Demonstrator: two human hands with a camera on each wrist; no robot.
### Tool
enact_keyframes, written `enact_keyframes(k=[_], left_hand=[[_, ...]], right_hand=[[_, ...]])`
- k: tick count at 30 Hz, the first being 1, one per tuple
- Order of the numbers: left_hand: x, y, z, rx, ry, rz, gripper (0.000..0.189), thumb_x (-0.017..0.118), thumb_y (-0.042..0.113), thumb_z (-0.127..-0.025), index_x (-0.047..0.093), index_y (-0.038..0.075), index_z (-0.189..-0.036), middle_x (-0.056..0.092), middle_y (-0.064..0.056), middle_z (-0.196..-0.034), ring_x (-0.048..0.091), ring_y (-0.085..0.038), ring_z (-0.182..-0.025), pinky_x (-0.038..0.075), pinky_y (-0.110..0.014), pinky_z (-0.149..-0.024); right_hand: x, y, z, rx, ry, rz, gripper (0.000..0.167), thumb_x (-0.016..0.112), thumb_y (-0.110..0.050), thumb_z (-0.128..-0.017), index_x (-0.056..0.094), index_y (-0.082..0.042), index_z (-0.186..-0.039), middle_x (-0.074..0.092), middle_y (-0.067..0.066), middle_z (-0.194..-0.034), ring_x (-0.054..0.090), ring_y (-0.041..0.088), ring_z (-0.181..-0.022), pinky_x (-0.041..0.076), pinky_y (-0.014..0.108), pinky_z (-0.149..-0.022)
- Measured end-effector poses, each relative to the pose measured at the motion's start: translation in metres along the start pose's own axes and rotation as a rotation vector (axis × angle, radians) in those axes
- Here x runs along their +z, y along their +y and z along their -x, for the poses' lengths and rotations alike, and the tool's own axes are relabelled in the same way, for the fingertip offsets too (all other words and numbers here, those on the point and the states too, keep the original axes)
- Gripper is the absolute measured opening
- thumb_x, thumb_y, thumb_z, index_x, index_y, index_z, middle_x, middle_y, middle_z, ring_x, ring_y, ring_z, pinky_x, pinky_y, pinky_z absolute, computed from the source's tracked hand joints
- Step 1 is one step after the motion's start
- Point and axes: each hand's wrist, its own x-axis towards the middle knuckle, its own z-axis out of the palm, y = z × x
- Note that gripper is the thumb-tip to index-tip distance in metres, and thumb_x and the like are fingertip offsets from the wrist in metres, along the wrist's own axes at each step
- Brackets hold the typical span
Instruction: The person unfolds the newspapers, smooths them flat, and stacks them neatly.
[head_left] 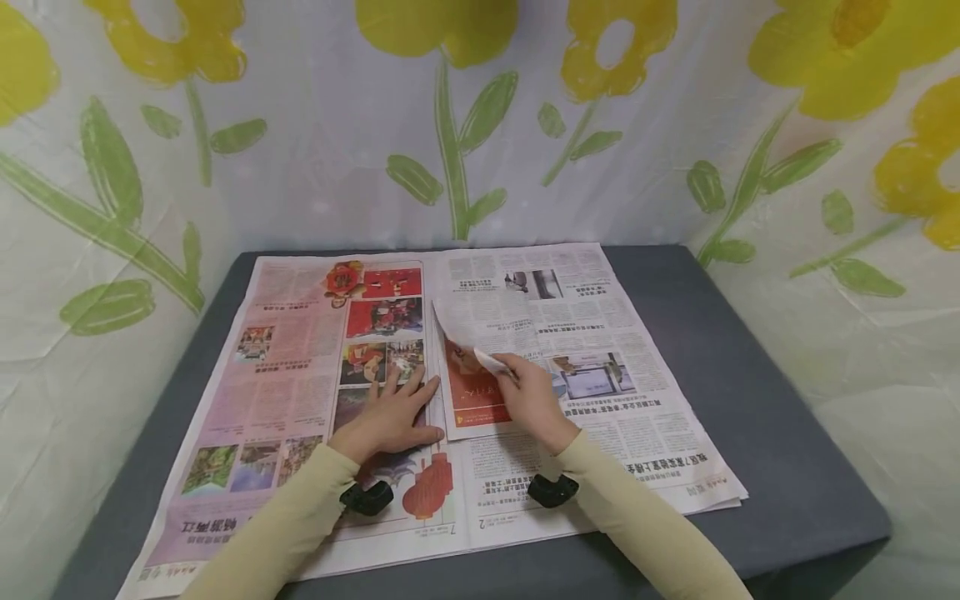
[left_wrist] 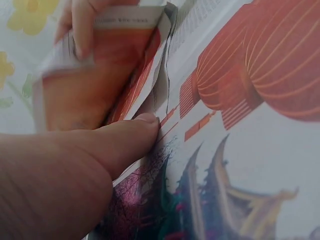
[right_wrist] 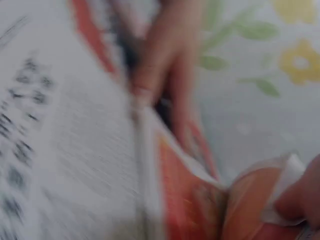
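A paper sheet with a red-orange printed face (head_left: pixel 474 390) and white margins lies over the newspaper's middle, one side lifted and curling up. My right hand (head_left: pixel 534 402) pinches that raised side between thumb and fingers; the right wrist view is blurred, but the curled edge (right_wrist: pixel 287 192) shows in the grip. To the left, my left hand (head_left: pixel 393 417) rests with fingers spread on the newspaper (head_left: pixel 292 400). In the left wrist view, the left thumb (left_wrist: pixel 132 132) lies along the sheet's near edge, beside printed red lanterns (left_wrist: pixel 225 75).
The opened newspaper covers much of a dark grey table (head_left: pixel 735 400), whose bare right side shows. A white cloth with yellow flowers (head_left: pixel 315 150) hangs behind and at both sides. Black wrist devices (head_left: pixel 366 498) sit at both wrists, close over the paper.
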Motion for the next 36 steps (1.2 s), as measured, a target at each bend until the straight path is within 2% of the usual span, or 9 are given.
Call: enact_keyframes(k=[5,10,14,18,22,25,28,31,36], left_hand=[[0.002,-0.001,0.0,0.012,0.018,0.013,0.086,0.068,0.05,-0.094,0.031,0.01,-0.161,0.018,-0.023,-0.17,0.003,-0.058,-0.154,0.011,-0.08,-0.115],[0.003,-0.001,0.0,0.003,0.022,0.005,0.087,0.068,0.051,-0.093,0.032,0.01,-0.161,0.018,-0.022,-0.17,0.004,-0.057,-0.154,0.011,-0.08,-0.115],[0.003,-0.001,0.0,-0.009,0.016,0.004,0.087,0.069,0.051,-0.093,0.031,0.011,-0.161,0.017,-0.022,-0.17,0.002,-0.056,-0.154,0.009,-0.08,-0.116],[0.004,-0.001,0.0,-0.007,0.019,0.006,0.087,0.069,0.051,-0.093,0.031,0.011,-0.161,0.017,-0.022,-0.17,0.002,-0.056,-0.155,0.007,-0.08,-0.116],[0.005,-0.001,0.0,0.0,0.026,0.007,0.087,0.068,0.052,-0.093,0.031,0.011,-0.161,0.017,-0.022,-0.17,0.002,-0.056,-0.155,0.008,-0.08,-0.116],[0.006,-0.001,0.0,0.004,0.034,0.008,0.087,0.068,0.052,-0.094,0.031,0.012,-0.161,0.017,-0.021,-0.17,0.002,-0.056,-0.155,0.008,-0.08,-0.115],[0.006,-0.001,0.001,0.007,0.038,0.013,0.087,0.068,0.052,-0.094,0.031,0.012,-0.161,0.016,-0.021,-0.17,0.002,-0.056,-0.155,0.008,-0.08,-0.116],[0.006,-0.001,0.001,0.006,0.035,0.023,0.087,0.068,0.052,-0.094,0.031,0.012,-0.161,0.016,-0.021,-0.17,0.001,-0.056,-0.155,0.006,-0.08,-0.116],[0.006,-0.001,0.0,-0.004,0.027,0.036,0.087,0.069,0.05,-0.094,0.031,0.012,-0.161,0.016,-0.021,-0.17,0.0,-0.055,-0.155,0.005,-0.079,-0.117]], right_hand=[[-0.038,0.018,0.001,0.225,0.154,-0.406,0.037,0.054,0.0,-0.098,0.063,0.001,-0.134,0.065,0.021,-0.132,0.06,0.021,-0.112,0.049,0.018,-0.087],[-0.066,0.044,0.012,0.358,0.244,-0.59,0.046,0.05,0.002,-0.1,0.049,-0.001,-0.146,0.054,0.015,-0.142,0.052,0.011,-0.119,0.048,0.011,-0.088],[-0.081,0.063,0.021,0.456,0.272,-0.842,0.046,0.047,0.0,-0.104,0.04,-0.006,-0.15,0.051,0.004,-0.139,0.054,0.005,-0.119,0.051,0.014,-0.091],[-0.093,0.079,0.032,0.534,0.287,-1.117,0.03,0.045,-0.007,-0.107,0.043,-0.016,-0.136,0.055,-0.007,-0.122,0.057,0.003,-0.112,0.05,0.016,-0.093],[-0.104,0.095,0.044,0.549,0.256,-1.3,0.02,0.045,-0.018,-0.109,0.045,-0.025,-0.128,0.059,-0.014,-0.117,0.054,0.001,-0.115,0.041,0.023,-0.106],[-0.11,0.104,0.05,0.561,0.219,-1.437,0.023,0.045,-0.029,-0.11,0.05,-0.03,-0.132,0.059,-0.013,-0.125,0.051,0.001,-0.124,0.028,0.029,-0.123],[-0.114,0.109,0.053,0.602,0.252,-1.504,0.029,0.045,-0.038,-0.109,0.052,-0.031,-0.136,0.054,-0.01,-0.131,0.05,0.002,-0.129,0.019,0.033,-0.129],[-0.119,0.111,0.053,0.683,0.345,-1.534,0.035,0.046,-0.042,-0.108,0.049,-0.028,-0.14,0.052,-0.006,-0.133,0.048,0.005,-0.132,0.021,0.033,-0.129],[-0.13,0.112,0.056,0.731,0.449,-1.482,0.054,0.028,-0.051,-0.109,0.023,-0.028,-0.157,0.037,-0.003,-0.154,0.029,0.013,-0.152,0.019,0.032,-0.129]])
